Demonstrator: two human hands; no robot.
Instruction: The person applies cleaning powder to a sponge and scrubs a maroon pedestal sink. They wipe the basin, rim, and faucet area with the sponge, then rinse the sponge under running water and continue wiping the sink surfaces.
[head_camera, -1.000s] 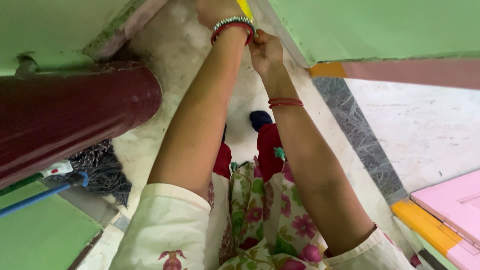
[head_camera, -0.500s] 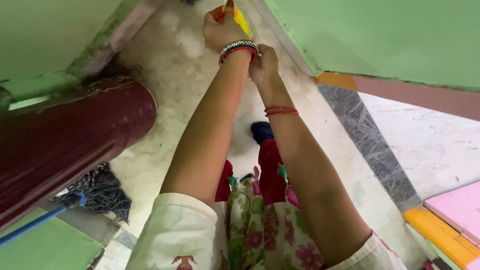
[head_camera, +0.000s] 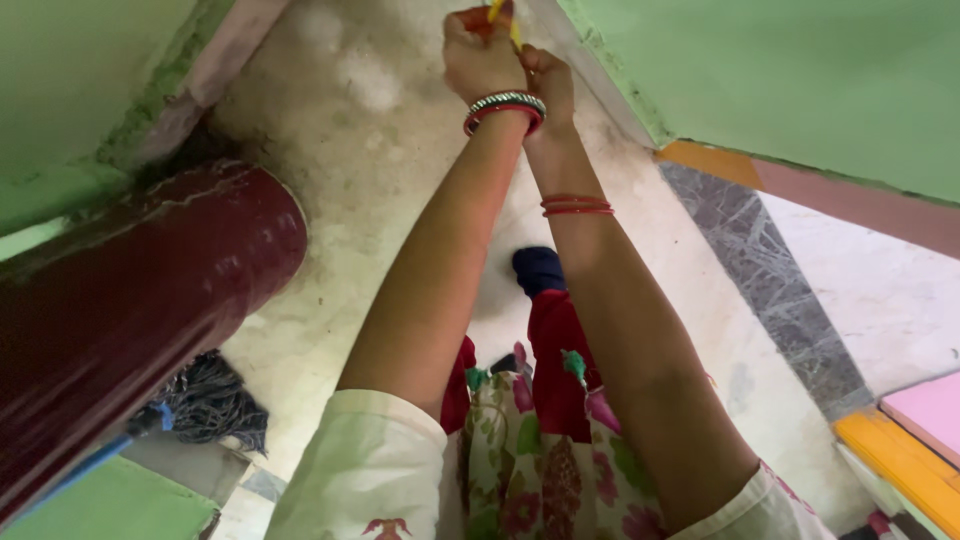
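Note:
Both my arms stretch forward over a pale stone floor (head_camera: 360, 150). My left hand (head_camera: 480, 55) is closed around a thin yellow handle (head_camera: 505, 18) that runs up out of the top of the view. My right hand (head_camera: 548, 80) sits just behind and right of it, fingers pinched at the same yellow handle. Beaded and red bangles (head_camera: 505, 108) ring my left wrist and thin red ones (head_camera: 575, 205) my right. What the handle belongs to is out of view.
A thick dark red column (head_camera: 130, 300) fills the left side. A grey string mop (head_camera: 215, 400) with a blue handle lies at its base. Green walls (head_camera: 790, 70) close in left and right. A grey marble strip (head_camera: 770, 290) and pink and yellow boards (head_camera: 915, 440) lie at right.
The view has tilted so my hands sit lower in frame. My right hand has slid up from the left wrist to the yellow handle.

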